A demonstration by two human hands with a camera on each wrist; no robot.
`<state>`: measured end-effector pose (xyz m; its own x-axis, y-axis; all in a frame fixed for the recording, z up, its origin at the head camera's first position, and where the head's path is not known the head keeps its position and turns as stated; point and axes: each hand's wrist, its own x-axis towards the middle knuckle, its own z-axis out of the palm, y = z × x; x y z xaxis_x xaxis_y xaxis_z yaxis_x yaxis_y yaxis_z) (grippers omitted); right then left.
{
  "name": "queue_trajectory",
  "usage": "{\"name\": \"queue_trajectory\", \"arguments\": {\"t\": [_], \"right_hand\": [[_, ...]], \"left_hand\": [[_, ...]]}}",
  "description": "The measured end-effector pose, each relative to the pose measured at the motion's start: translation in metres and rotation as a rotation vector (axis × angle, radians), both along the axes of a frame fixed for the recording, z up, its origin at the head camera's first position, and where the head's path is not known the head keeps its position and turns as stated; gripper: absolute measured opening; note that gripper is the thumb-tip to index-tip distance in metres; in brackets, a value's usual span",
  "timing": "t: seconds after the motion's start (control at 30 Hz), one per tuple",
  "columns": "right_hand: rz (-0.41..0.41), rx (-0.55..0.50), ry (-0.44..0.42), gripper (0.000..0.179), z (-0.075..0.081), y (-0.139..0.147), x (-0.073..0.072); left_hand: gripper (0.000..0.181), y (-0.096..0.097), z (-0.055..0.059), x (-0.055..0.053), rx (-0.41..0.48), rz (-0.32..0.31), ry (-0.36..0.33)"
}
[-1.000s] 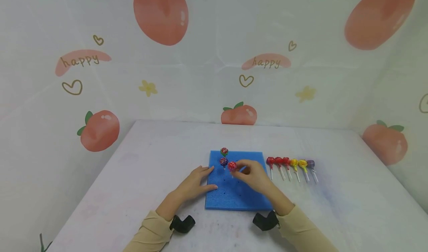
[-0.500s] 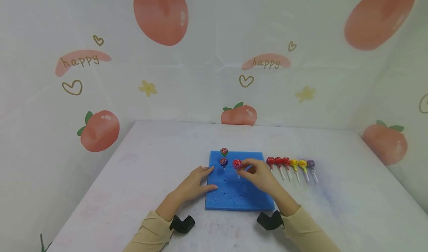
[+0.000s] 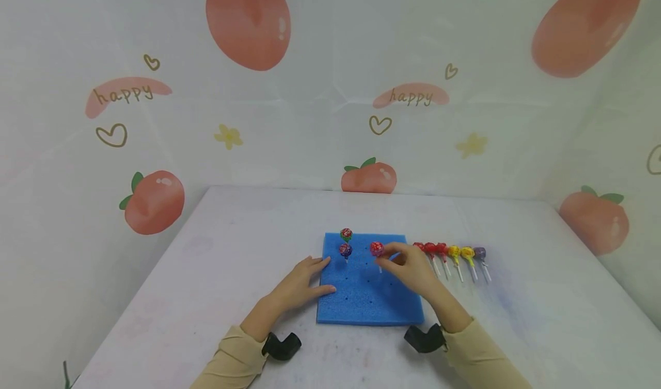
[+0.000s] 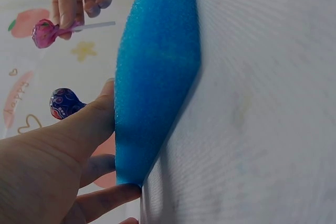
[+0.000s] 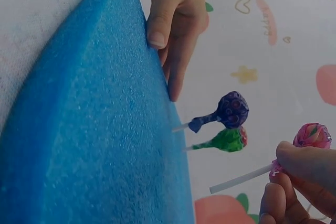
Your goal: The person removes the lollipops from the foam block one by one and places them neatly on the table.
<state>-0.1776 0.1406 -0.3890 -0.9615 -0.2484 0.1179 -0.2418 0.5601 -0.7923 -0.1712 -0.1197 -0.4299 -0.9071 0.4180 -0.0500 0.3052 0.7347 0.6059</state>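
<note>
A pink-wrapped lollipop (image 3: 377, 248) is pinched by my right hand (image 3: 410, 267) just under its head, over the right part of the blue foam board (image 3: 356, 308). Its bare white stick (image 5: 239, 180) points down toward the foam, its tip apart from the surface in both wrist views. Along the board's left edge lies my left hand (image 3: 299, 284), fingers and thumb spread and touching the foam. Two lollipops stand upright in the board's back left: a green one (image 3: 346, 234) and, in front of it, a dark blue one (image 3: 345, 251).
To the right of the board lies a row of lollipops: red ones (image 3: 430, 249), yellow ones (image 3: 467, 252) and a purple one (image 3: 479, 253). My right hand partly covers the leftmost red one. Small holes dot the foam. A printed curtain (image 3: 310, 119) hangs behind the white table (image 3: 248, 222).
My right hand has moved to the right over the board, carrying the pink lollipop away from the two standing ones. My left hand stays in place.
</note>
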Motion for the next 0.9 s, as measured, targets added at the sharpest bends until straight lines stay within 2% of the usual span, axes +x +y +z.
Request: {"name": "queue_trajectory", "arguments": {"t": [0.7, 0.9], "right_hand": [[-0.055, 0.013, 0.031, 0.021, 0.004, 0.022, -0.002], [-0.096, 0.021, 0.024, 0.023, 0.007, 0.029, 0.000]], "left_hand": [[0.068, 0.000, 0.002, 0.002, -0.007, -0.009, 0.010], [0.069, 0.000, 0.001, 0.002, -0.007, -0.007, 0.007]]}}
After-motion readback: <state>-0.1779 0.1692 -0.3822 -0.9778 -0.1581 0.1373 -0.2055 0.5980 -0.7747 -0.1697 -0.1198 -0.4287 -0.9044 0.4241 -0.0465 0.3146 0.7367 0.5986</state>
